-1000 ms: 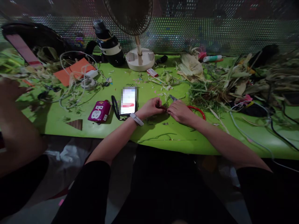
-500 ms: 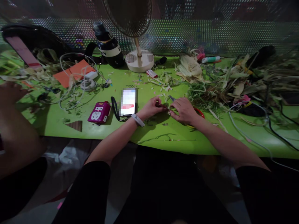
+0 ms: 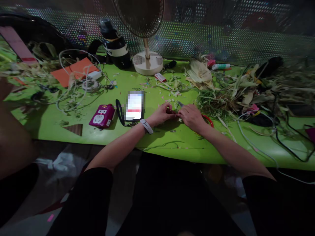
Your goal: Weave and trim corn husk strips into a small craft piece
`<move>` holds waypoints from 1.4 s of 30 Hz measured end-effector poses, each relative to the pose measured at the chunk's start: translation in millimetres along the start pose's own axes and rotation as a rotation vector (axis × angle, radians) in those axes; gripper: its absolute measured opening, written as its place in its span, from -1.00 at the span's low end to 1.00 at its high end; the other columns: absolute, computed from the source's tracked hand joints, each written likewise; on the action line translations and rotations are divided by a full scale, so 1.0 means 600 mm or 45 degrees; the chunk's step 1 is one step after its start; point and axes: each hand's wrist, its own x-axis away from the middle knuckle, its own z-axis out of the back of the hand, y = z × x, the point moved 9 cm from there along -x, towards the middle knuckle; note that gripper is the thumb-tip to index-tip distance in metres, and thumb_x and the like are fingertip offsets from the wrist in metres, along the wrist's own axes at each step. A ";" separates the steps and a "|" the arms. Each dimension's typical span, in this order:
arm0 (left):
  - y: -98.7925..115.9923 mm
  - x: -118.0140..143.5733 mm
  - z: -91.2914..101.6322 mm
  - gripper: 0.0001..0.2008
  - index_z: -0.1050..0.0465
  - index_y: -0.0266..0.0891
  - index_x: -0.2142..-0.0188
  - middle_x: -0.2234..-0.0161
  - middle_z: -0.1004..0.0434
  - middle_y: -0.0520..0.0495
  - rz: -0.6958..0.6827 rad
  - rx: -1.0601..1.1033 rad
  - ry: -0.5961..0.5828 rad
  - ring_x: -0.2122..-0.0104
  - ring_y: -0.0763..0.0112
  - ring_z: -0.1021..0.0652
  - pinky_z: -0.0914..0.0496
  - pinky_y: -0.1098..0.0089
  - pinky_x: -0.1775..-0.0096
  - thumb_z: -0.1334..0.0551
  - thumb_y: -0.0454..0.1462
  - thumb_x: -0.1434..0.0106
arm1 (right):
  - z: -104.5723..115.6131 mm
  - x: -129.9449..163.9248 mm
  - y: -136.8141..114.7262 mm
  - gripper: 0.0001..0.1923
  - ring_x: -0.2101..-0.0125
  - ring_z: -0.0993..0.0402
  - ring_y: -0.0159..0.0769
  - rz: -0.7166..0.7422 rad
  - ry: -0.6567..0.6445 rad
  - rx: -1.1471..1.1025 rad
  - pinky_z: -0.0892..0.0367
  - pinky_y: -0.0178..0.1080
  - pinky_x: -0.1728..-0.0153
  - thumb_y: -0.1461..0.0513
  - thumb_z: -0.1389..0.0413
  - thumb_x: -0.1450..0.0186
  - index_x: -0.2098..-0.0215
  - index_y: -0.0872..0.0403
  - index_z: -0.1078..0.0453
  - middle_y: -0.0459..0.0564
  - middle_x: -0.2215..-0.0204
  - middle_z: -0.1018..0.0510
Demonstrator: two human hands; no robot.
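Observation:
Above the green table [image 3: 157, 139], my left hand [image 3: 164, 113] is closed in a pinch, a pale band around its wrist. My right hand [image 3: 191, 117] meets it, thumb and fingers pressed together at the left fingertips. Whatever they pinch is too small and too shaded to name. Scissors [image 3: 209, 120] with a red and yellow handle lie under my right hand, their grey blade showing past the knuckles; I cannot tell whether that hand grips them. Pale scraps are scattered around the fingers. A lit phone [image 3: 134, 105] lies left of my left hand.
A purple socket adapter [image 3: 102, 116] sits left of the phone. Behind stand a fan [image 3: 147, 62] and a dark bottle [image 3: 116, 49]. Dried corn husks [image 3: 200, 73] and plant fibres [image 3: 219, 98] spread to the right, beside cables. At the left edge is another person's arm [image 3: 14, 141].
My right fingers have closed in against my left fingertips. The other person's hand at the left has mostly left the picture. My view has shifted slightly; the table things have stayed put.

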 end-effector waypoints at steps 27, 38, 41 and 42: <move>-0.002 0.010 -0.017 -0.67 -0.25 -0.27 0.34 0.41 -0.53 0.07 0.094 0.320 -0.146 0.37 0.52 -0.59 -0.45 0.40 0.18 -0.41 -0.36 -0.01 | -0.018 0.005 0.013 -0.66 0.35 -0.34 -0.21 -0.220 -0.038 -0.288 -0.19 -0.21 0.38 0.10 0.16 -0.48 0.24 0.08 -0.38 0.10 0.32 -0.46; -0.006 0.006 -0.016 -0.55 -0.19 -0.25 0.34 0.47 -0.46 0.14 0.052 0.213 -0.125 0.40 0.54 -0.56 -0.45 0.38 0.18 -0.48 -0.36 0.04 | -0.025 0.004 0.018 -0.77 0.36 -0.32 -0.23 -0.252 -0.050 -0.417 -0.15 -0.22 0.37 0.17 0.09 -0.45 0.27 0.08 -0.33 0.08 0.32 -0.44; -0.011 0.004 -0.020 -0.59 -0.19 -0.25 0.34 0.45 -0.50 0.09 0.071 0.180 -0.174 0.39 0.51 -0.57 -0.45 0.34 0.17 -0.45 -0.36 -0.02 | -0.025 0.002 0.021 -0.77 0.36 -0.30 -0.26 -0.262 -0.063 -0.523 -0.17 -0.23 0.35 0.17 0.08 -0.45 0.30 0.07 -0.31 0.04 0.33 -0.43; -0.011 0.003 -0.021 -0.60 -0.19 -0.25 0.34 0.45 -0.51 0.07 0.067 0.154 -0.190 0.39 0.50 -0.57 -0.45 0.33 0.18 -0.44 -0.36 -0.03 | -0.025 0.002 0.022 -0.77 0.36 -0.30 -0.26 -0.262 -0.069 -0.541 -0.17 -0.23 0.34 0.16 0.08 -0.45 0.31 0.06 -0.31 0.03 0.34 -0.43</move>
